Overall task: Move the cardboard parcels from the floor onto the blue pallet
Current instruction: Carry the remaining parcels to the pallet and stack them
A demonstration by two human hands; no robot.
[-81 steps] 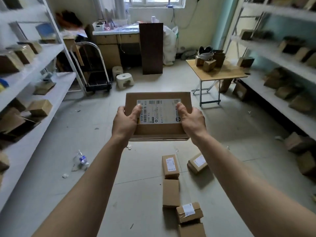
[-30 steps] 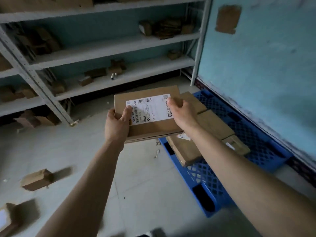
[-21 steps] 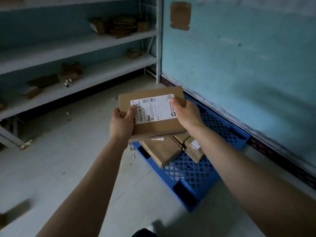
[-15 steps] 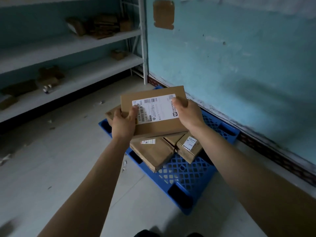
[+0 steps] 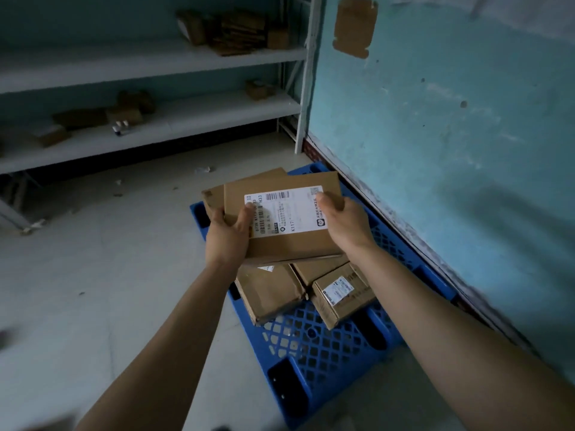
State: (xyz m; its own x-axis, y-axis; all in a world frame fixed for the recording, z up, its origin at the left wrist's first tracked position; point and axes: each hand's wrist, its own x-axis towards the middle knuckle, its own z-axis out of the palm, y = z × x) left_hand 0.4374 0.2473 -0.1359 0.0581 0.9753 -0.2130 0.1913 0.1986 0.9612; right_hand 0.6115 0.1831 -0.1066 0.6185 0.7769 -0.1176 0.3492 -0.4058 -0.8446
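Observation:
I hold a flat cardboard parcel (image 5: 289, 244) with a white shipping label in the air over the blue pallet (image 5: 320, 353). My left hand (image 5: 228, 234) grips its left edge, thumb on the label. My right hand (image 5: 345, 223) grips its right edge, thumb on top. Several parcels lie on the pallet below: a flat one (image 5: 269, 293) at the front left, a small labelled one (image 5: 342, 293) at the front right, and another (image 5: 211, 194) peeking out behind the held parcel.
The pallet lies on the pale floor against a turquoise wall (image 5: 451, 135) on the right. White metal shelving (image 5: 155, 119) with a few cardboard boxes runs along the back left. Bare floor (image 5: 93, 275) lies left of the pallet.
I have turned from the room with parcels on the floor to the pallet by the wall. The held parcel has come over the stacked parcels and the pallet now sits closer below.

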